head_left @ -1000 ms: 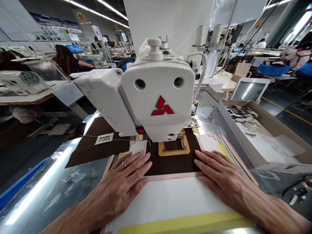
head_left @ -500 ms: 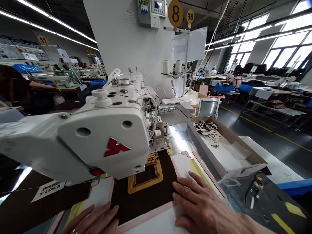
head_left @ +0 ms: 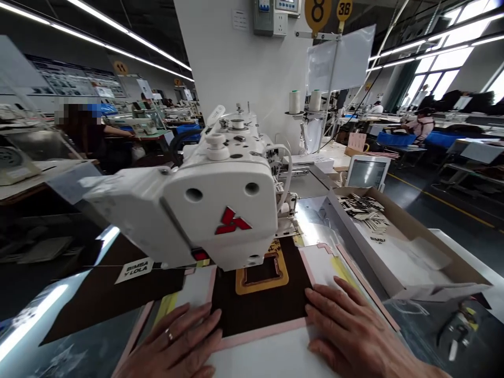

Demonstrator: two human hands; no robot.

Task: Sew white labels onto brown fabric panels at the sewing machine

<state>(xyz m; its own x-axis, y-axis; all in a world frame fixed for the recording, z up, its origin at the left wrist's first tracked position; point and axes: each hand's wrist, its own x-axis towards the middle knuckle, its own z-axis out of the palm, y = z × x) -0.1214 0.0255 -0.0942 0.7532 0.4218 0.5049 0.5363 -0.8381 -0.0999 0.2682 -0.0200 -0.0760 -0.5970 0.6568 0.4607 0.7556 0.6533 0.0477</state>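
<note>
From my head view, my left hand and right hand lie open, gripping nothing, at either side of the brown cloth; it runs under the sewing machine. Light, even pressure should suit; fingertips clear of the machine.

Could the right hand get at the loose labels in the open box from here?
Probably yes: the box is open-topped on that side, and nothing visible covers the labels. The right hand would need to lift and reach over the wall.

fabric lies beneath the sewing machine, box to its right.
</note>
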